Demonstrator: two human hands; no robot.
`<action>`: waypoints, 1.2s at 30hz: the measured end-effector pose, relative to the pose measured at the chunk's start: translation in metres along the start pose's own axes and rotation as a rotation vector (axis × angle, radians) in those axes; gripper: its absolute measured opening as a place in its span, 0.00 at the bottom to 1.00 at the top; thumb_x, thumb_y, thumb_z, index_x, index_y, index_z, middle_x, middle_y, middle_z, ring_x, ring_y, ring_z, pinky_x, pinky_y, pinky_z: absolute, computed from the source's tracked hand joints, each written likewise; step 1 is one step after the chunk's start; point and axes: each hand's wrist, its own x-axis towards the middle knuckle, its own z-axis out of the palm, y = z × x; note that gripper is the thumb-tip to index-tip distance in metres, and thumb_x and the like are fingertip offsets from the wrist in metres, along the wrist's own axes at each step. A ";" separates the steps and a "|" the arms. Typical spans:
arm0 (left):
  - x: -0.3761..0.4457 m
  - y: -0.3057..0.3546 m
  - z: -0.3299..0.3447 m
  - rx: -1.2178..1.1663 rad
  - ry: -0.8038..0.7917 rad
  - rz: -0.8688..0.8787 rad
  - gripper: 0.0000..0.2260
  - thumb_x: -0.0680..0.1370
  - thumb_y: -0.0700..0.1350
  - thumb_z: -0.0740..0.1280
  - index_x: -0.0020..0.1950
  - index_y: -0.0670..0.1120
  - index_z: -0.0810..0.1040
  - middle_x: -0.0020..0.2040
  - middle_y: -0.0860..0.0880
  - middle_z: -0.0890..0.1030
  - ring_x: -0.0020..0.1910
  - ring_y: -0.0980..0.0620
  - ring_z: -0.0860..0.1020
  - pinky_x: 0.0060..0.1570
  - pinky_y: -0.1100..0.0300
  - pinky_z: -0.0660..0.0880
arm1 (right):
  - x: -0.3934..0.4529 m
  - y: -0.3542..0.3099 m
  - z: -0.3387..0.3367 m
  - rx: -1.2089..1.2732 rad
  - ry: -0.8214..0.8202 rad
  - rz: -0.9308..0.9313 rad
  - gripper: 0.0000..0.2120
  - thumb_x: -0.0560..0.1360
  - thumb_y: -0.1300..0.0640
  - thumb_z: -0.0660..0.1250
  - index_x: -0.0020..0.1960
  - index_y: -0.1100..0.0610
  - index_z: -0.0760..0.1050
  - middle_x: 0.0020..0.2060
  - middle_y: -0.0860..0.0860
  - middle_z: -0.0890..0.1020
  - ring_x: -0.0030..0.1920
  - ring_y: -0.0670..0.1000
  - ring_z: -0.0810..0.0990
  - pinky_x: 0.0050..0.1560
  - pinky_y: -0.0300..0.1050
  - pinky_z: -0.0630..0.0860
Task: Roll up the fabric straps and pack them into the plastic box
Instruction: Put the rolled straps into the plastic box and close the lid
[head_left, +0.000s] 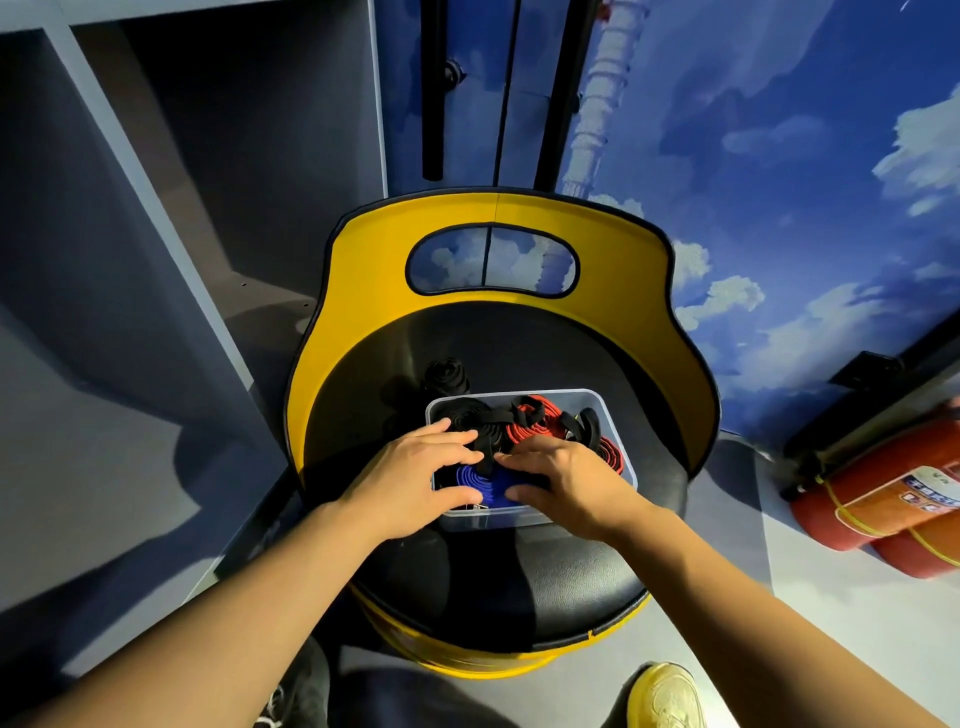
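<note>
A clear plastic box (613, 410) sits on the black cushioned seat (545, 582) of a yellow-backed chair (363, 270), toward the rear half of the seat. Both hands are over the box's near half. The left hand (415, 483) lies across the box's near left corner with its fingers spread and only lightly bent, fingertips resting on a black strap (485, 447) near the middle of the box; its thumb points toward the box's far left corner. The right hand (566, 483) covers the box's near right side, fingers extended toward the left hand so that the fingertips of the two nearly meet over the box's centre; its thumb presses down against a rolled blue strap (480, 480) lying at the box's near edge. Whether either hand actually pinches a strap cannot be told; both look flat and pressing rather than gripping.

Inside the box, behind the hands, a coiled red strap (540, 423) fills the far right part, with black webbing crossing over it, and a second red-edged roll (613, 454) shows by the box's right wall. Black rolls (462, 415) occupy the far left part of the box. One more rolled black strap (445, 375) stands on the seat just behind the box's far left corner, outside it.

To the right of the chair, red fire extinguishers (883, 499) lie on the floor against a wall painted with sky and clouds. A yellow shoe (667, 696) shows on the floor in front of the chair.
</note>
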 end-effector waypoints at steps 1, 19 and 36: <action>0.000 0.001 0.001 0.001 0.006 0.000 0.24 0.75 0.57 0.73 0.70 0.57 0.76 0.76 0.60 0.68 0.79 0.59 0.57 0.75 0.60 0.56 | 0.001 -0.001 0.001 -0.011 0.007 0.011 0.22 0.77 0.48 0.68 0.70 0.54 0.77 0.62 0.53 0.79 0.60 0.53 0.79 0.63 0.48 0.75; 0.005 0.009 0.009 0.085 0.010 -0.046 0.23 0.79 0.55 0.69 0.73 0.56 0.73 0.77 0.58 0.67 0.80 0.55 0.57 0.76 0.54 0.58 | -0.002 -0.009 0.008 -0.095 0.027 0.127 0.21 0.80 0.52 0.66 0.72 0.55 0.74 0.64 0.55 0.80 0.61 0.58 0.80 0.61 0.54 0.76; 0.008 0.020 -0.033 0.036 0.280 -0.080 0.10 0.77 0.54 0.70 0.57 0.54 0.82 0.58 0.58 0.81 0.60 0.55 0.76 0.59 0.59 0.72 | 0.016 -0.037 -0.034 0.031 0.271 0.143 0.13 0.77 0.54 0.68 0.61 0.52 0.81 0.53 0.50 0.83 0.54 0.51 0.80 0.55 0.44 0.77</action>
